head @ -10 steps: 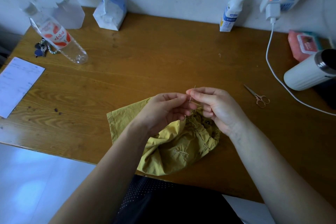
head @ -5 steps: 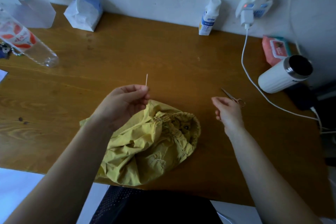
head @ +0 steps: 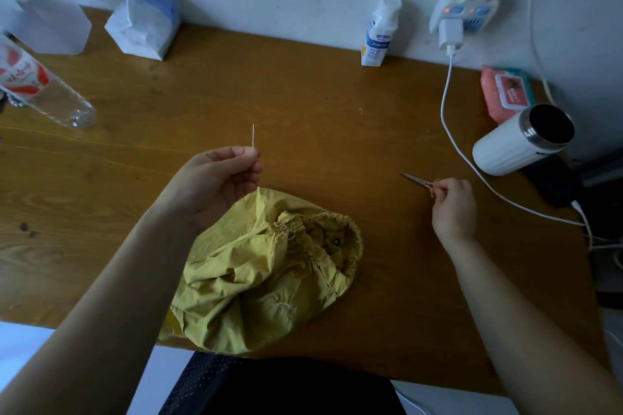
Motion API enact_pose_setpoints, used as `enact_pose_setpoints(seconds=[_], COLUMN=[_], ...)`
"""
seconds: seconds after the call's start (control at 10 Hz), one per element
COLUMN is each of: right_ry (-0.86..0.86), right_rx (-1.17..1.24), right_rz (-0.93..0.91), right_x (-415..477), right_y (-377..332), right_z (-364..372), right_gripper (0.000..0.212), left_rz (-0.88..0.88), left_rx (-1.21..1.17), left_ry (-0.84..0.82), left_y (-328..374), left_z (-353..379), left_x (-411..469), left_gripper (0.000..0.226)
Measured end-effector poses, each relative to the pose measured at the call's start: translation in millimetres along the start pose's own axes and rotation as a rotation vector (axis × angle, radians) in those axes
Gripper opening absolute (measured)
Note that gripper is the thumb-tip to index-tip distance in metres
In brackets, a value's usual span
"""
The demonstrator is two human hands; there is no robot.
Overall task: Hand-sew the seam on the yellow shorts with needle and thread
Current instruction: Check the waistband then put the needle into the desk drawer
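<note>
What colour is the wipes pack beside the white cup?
Coral pink wipes pack, clearest in the head view.

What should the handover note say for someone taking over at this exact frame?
Hands: the left hand pinches the needle, tip up, just above the yellow shorts; the right hand grips the scissors by the handles, low over the table.
The shorts lie bunched at the table's near edge.
The thread is too fine to trace.
Done: stitching progress cannot be judged.
Left: probably snip the thread, then check the seam.
</note>
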State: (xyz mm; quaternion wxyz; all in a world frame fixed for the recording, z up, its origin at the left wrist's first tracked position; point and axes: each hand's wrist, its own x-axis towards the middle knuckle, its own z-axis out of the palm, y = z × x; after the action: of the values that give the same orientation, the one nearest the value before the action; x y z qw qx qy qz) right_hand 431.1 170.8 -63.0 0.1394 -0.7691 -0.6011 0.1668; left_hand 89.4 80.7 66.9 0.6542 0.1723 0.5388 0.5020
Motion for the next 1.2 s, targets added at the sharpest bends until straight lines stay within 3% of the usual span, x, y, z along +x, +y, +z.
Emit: enact_pose_setpoints(seconds=[0.1, 0.4, 0.6, 0.7, 0.9, 1.1, 1.2], right_ry=[-0.012, -0.262, -0.377, -0.465, -0.777, -1.004, -0.995], right_rx=[-0.030, -0.279, -0.292, -0.128, 0.463, 0.577, 0.564], right_rz=[0.022, -0.015, -0.031, 0.010, 0.074, -0.071, -0.128], right_x=[5, 9, -20, -34, -73, -104, -116], right_y=[-2, -20, -42, -50, -75, -97, -103], right_z=[-2, -11, -7, -6, -16, -24, -23], right_gripper=[0.024, 0.024, 0.039, 0.043, 0.018, 0.018, 0.019], left_rz=[0.000, -0.012, 0.003, 0.023, 0.071, 0.112, 0.115], left_rx=[-0.002, -0.007, -0.011, -0.018, -0.053, -0.075, -0.076], left_ry=[0.004, -0.016, -0.019, -0.028, -0.012, -0.009, -0.011], left_y=[0, -2, -1, 2, 12, 22, 24], left_z=[0, 2, -2, -6, -15, -17, -18], left_x=[0, 0, -1, -2, -4, -6, -6], left_gripper=[0.016, 0.014, 0.017, 0.015, 0.019, 0.015, 0.015])
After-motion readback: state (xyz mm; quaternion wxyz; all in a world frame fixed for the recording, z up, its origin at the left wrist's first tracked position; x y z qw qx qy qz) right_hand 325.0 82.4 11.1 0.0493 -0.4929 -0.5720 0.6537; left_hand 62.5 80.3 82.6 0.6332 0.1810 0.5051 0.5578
